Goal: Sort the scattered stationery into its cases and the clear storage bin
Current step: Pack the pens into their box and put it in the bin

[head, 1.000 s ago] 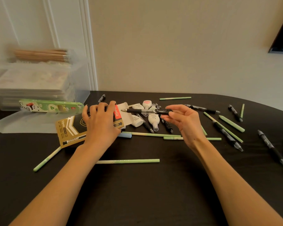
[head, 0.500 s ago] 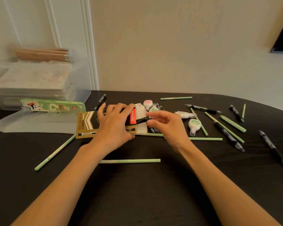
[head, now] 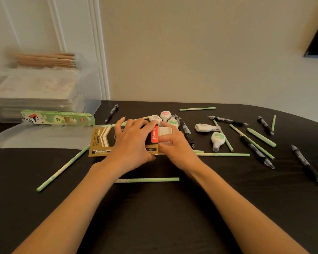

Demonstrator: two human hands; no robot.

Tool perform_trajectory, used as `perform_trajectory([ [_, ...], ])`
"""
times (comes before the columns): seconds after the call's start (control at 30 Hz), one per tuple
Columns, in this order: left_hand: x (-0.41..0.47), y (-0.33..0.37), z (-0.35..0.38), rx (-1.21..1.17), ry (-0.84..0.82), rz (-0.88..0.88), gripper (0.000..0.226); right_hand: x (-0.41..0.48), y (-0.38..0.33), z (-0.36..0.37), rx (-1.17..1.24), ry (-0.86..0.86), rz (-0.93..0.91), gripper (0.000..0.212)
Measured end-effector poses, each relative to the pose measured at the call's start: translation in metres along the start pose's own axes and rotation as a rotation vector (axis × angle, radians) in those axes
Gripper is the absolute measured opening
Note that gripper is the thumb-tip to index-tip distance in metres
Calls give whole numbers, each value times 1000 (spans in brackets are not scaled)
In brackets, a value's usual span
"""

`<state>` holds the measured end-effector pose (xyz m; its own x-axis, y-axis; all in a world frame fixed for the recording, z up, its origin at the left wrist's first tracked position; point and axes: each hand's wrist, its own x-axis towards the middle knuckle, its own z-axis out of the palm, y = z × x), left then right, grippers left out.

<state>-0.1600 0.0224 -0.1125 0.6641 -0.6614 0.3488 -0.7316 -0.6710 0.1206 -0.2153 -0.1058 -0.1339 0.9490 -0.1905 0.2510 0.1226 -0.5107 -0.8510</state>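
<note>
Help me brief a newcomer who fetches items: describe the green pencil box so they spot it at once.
Start at the clear storage bin at the table's far left corner. Right in front of it lies the green pencil box, long and flat on its side. Unlike the gold and black pen box beside it under the left hand, it is light green with cartoon artwork, and nobody touches it.
</note>
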Motion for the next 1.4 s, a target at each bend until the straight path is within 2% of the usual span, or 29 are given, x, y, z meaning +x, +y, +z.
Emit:
perform_trajectory([
  [0.07, 0, -1, 1, 13, 7, -8, 85, -2, -2, 0, 1, -53, 5, 19],
  [0.13, 1, -2, 2, 26, 22, -29, 87, -2, -6, -6, 42, -8, 39, 25],
  [0.17, 1, -4, 2, 33, 23, -47, 88, -1, -7, -12, 108, 88, 68, 30],
  [0.23, 2, -6, 3, 50, 9, -85, 89, 2, -3, -29, 192, 383, 147, 31],
  [0.3, 3, -8, 5, 59, -5, -105, 89, 3, 11, -45, -61, 617, 239, 18],
  [0.33, 3, -8, 6, 60, -8, -107, 88, 3, 19, -50, -224, 638, 289, 15],
  [0.4, 3, -8, 8, 66, -11, -102, 88, 4, 34, -53, -511, 560, 372, 30],
  [0.47, 4, -9, 9, 75, -11, -101, 87, 7, 42, -52, -724, 478, 443, 34],
  [0.6, 4, -13, 10, 94, -6, -125, 87, 12, 41, -49, -771, 460, 449, 23],
  [0.67, 4, -15, 11, 108, -6, -139, 86, 11, 41, -49, -683, 508, 408, 18],
  [0.77, 4, -16, 13, 107, 1, -162, 86, 7, 38, -51, -437, 684, 334, 12],
  [0.83, 4, -17, 13, 108, 3, -171, 87, 5, 31, -53, -197, 824, 243, 11],
  [0.9, 4, -17, 14, 103, 11, -175, 88, 3, 23, -56, 65, 888, 188, 8],
  [0.97, 4, -17, 13, 86, 29, -187, 88, 0, 14, -59, 337, 831, 186, 9],
  [1.03, 4, -19, 12, 84, 49, -202, 87, -2, 9, -60, 492, 723, 189, 13],
  [1.2, 3, -21, 10, 105, 83, -232, 86, -5, 3, -53, 497, 569, 221, 11],
  [1.4, 5, -21, 10, 101, 75, -241, 87, -6, -5, -47, 610, 570, 270, 10],
])
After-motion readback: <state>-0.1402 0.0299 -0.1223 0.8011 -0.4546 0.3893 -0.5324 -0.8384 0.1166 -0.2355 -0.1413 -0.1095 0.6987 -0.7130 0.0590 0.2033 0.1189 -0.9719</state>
